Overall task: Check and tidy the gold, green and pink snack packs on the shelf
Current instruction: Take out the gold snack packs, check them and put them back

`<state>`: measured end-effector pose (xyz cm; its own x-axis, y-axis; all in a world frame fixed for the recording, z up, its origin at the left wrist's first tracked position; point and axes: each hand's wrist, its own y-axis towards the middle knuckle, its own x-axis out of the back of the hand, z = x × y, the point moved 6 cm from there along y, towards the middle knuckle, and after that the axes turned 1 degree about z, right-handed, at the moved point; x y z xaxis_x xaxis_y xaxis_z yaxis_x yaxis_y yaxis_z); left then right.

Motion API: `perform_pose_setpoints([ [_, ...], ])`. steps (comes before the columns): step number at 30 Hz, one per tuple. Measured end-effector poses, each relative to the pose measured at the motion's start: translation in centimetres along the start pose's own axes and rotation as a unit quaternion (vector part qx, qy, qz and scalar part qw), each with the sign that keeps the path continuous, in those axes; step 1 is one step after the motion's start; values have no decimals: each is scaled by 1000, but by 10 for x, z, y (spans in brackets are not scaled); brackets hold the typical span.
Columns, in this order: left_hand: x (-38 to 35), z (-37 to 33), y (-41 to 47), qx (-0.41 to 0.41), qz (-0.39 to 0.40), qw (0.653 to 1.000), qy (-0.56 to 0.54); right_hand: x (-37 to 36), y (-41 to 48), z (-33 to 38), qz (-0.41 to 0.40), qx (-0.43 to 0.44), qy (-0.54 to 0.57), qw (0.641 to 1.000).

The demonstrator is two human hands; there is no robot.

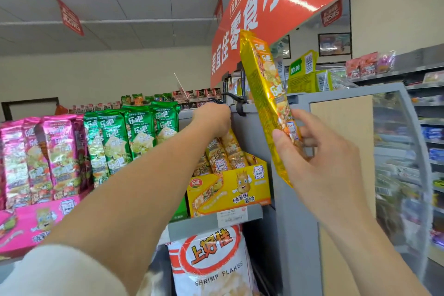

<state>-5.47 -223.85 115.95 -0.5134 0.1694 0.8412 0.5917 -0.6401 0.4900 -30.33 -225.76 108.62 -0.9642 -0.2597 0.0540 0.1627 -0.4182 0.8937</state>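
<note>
My right hand point(312, 156) grips a long gold snack pack point(266, 94) by its lower part and holds it upright in front of the shelf's grey end post. My left hand point(212, 119) reaches over the yellow display box point(228, 187) and rests on the tops of the gold packs point(223, 154) standing in it; its fingers are hidden behind them. Left of that box stand several green packs point(134, 132). Further left, pink packs point(45, 156) stand in a pink display box point(31, 226).
A white shrimp flakes bag point(211, 264) sits on the shelf below. A red banner point(264, 7) hangs overhead. A grey shelf end panel point(300, 199) stands at the right, with a glass-fronted cabinet point(396, 163) and more shelves beyond it.
</note>
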Motion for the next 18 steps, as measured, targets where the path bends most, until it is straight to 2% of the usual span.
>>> perform_pose_setpoints([
  [4, -26, -1, 14, 11, 132, 990, 44, 0, -11, -10, -2, -6, 32, 999],
  [6, -35, 2, 21, 21, 140, 989, 37, -1, -17, -17, -3, -18, 39, 999],
  [10, -14, 0, 18, 4, -4, 999, -47, -3, -21, -19, -13, -21, 36, 999],
  [13, 6, -3, 2, -37, -65, 990, -118, -4, -20, -17, -20, -19, 51, 998],
  [16, 28, 0, -23, -80, -125, 964, -223, -4, -16, -19, -21, -41, 75, 996],
  [18, 34, -2, -45, -114, -118, 928, -335, -2, -12, -20, -28, -51, 89, 994],
])
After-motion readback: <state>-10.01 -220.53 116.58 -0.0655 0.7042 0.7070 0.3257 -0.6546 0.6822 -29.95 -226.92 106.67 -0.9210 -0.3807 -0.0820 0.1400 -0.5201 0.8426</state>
